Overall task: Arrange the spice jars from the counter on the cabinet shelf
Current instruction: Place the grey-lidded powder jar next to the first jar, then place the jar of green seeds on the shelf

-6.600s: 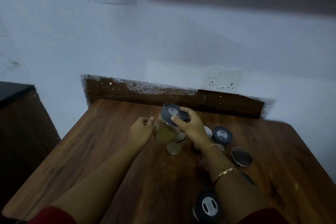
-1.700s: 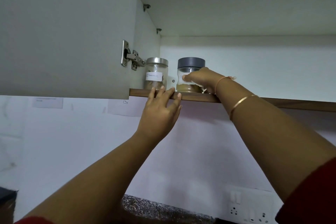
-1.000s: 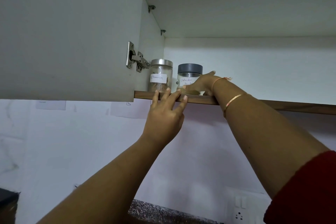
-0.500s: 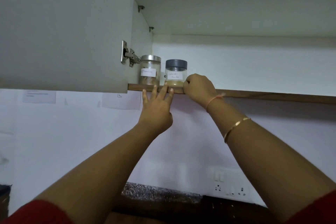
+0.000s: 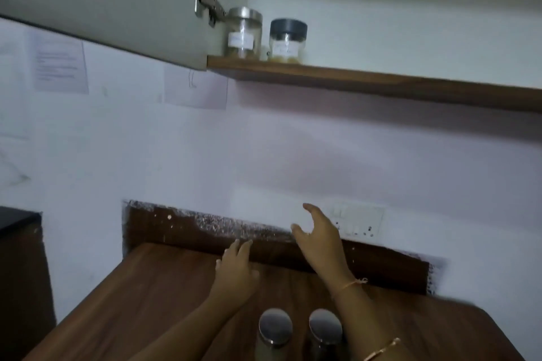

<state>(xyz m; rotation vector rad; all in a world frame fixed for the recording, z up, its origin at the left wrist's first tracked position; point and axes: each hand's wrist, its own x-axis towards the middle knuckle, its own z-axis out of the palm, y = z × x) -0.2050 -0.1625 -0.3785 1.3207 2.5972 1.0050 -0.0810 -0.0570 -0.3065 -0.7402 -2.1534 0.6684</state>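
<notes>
Head view gives me both hands low in the frame over the brown desk (image 5: 164,296), and both are empty. My left hand (image 5: 234,269) is flat and loosely spread, fingers toward the back wall; my right hand (image 5: 318,239) is raised a little above it, open with thumb and fingers apart, gripping nothing.

What the coming move turns on, as I judge it: the next jars lie nearer the bottom edge of the frame than the hands do. Two steel-lidded jars stand upright side by side at the bottom centre, the left jar (image 5: 275,328) below my left wrist and the right jar (image 5: 325,328) tucked against my right forearm. Each hand would have to draw back toward the lower edge to reach one; the right arm lies nearest the right jar.

Two jars already stand at the left end of the cabinet shelf (image 5: 381,82) in the upper part of the frame: a steel-lid jar (image 5: 243,34) just beside a grey-lid jar (image 5: 287,41), with bare shelf running off to the right.

Both desk jars are cut off by the lower edge, so I see only lids and shoulders. Labels on the shelf jars are too blurred to read, and any other jars sit out of frame.
</notes>
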